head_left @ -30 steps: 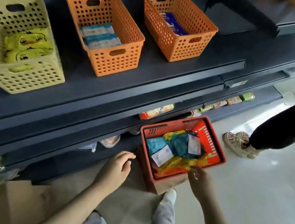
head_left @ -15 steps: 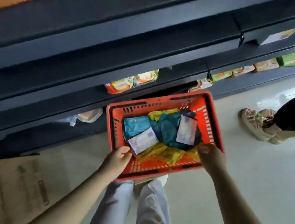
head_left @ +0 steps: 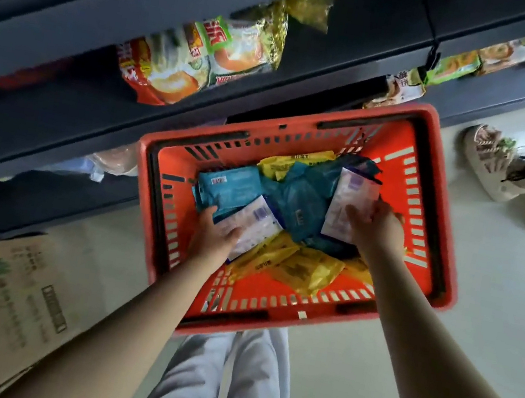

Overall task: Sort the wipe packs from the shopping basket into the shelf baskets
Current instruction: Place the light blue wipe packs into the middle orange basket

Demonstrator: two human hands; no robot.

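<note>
The left hand point(head_left: 216, 239) and right hand point(head_left: 377, 228) are both inside the red basket point(head_left: 257, 284). The left hand's fingers curl round a white pack point(head_left: 256, 225) at the left. The right hand pinches a second white pack point(head_left: 348, 199) at the right. Teal packs point(head_left: 302, 198) and yellow packs point(head_left: 305, 268) lie between and under them.

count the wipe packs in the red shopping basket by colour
white packs: 2, left white pack in the left hand, right white pack in the right hand
blue or teal packs: at least 2, light blue pack, dark teal pack
yellow packs: at least 3, overlapping, exact count unclear
total: at least 7
</note>
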